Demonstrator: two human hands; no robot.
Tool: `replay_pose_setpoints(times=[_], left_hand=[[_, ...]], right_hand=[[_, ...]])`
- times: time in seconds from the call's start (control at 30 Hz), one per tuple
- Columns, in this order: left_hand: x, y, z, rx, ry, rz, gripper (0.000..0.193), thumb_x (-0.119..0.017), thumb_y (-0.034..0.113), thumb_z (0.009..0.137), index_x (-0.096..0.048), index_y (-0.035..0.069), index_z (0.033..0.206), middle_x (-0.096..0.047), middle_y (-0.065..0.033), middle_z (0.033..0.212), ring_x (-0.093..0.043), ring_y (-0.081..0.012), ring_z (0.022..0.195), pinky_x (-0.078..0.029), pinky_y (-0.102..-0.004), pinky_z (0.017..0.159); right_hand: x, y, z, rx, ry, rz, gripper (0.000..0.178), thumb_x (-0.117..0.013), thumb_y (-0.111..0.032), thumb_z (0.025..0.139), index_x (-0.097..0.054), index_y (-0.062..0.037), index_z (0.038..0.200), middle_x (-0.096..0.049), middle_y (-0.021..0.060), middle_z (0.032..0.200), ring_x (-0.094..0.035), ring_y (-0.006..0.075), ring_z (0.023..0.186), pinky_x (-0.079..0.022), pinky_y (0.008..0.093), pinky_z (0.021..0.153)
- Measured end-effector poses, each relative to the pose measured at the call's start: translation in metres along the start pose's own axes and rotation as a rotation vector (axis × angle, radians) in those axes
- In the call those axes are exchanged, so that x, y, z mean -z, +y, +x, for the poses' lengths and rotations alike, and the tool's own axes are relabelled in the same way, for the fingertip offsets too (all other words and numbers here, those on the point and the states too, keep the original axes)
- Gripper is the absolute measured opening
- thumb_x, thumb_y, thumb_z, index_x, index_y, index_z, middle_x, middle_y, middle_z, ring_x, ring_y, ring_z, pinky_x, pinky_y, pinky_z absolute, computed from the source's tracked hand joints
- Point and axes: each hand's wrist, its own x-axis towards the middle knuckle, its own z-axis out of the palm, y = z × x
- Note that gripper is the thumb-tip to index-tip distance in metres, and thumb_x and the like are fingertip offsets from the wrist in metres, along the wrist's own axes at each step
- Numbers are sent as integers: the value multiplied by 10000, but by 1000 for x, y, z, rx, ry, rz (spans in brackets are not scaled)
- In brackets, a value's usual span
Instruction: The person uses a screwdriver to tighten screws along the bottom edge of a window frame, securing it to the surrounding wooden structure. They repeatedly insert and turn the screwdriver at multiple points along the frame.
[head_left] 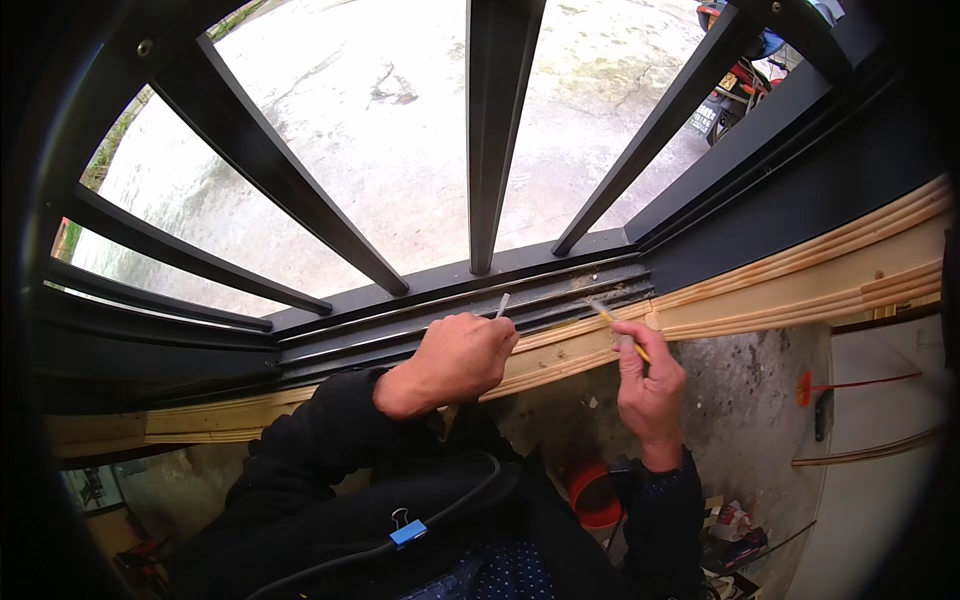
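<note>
My left hand (460,358), in the middle of the frame, is clenched in a fist around a slim pale tool (503,304); most of it is hidden inside my curled fingers, and only a short end sticks out above the knuckles, just over the window track (380,338). I cannot tell what kind of tool it is.

My right hand (650,390), right of centre, grasps a small brush (608,315) with a yellow handle. Thumb and forefinger pinch the handle, part of which runs back beside the palm, and the pale bristle end reaches beyond my fingertips toward the upper left, at the right part of the track. Whether the bristles touch the metal I cannot tell. Loose dirt (596,281) lies in the grooves just above them.

The wooden trim (800,280) curves below the track and up to the right edge of the frame. Dark bars (490,130) fan across the upper half. A blue binder clip (408,533) grips my black clothing at lower centre, and a red bucket (603,518) stands below my right hand.
</note>
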Motion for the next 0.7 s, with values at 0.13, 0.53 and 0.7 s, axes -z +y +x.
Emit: replay_pose_setpoints(times=[0.13,0.53,0.7], left_hand=[[9,-5,-6,9,17,-26,282,-560,241,1023,-707,52,873,-715,-204,828,-691,-446,807,-549,-547,704],[22,-13,-29,82,36,-77,244,-571,237,1018,-704,59,919,-713,-200,828,-686,-451,813,-541,-537,713],[24,-20,-40,89,29,-95,250,-552,245,1021,-699,64,931,-709,-197,834,-675,-447,831,-523,-552,733]], right_hand=[[-1,-6,-3,-37,-121,109,104,-661,-49,1013,-687,-22,1111,-767,120,917,-736,233,759,-569,320,693],[-19,-30,-18,-130,-192,208,71,-660,-68,1009,-647,0,996,-762,114,861,-755,209,753,-584,302,708],[-8,-29,-30,-140,-65,143,76,-603,-62,1036,-625,8,1055,-766,122,885,-737,173,765,-571,306,689]])
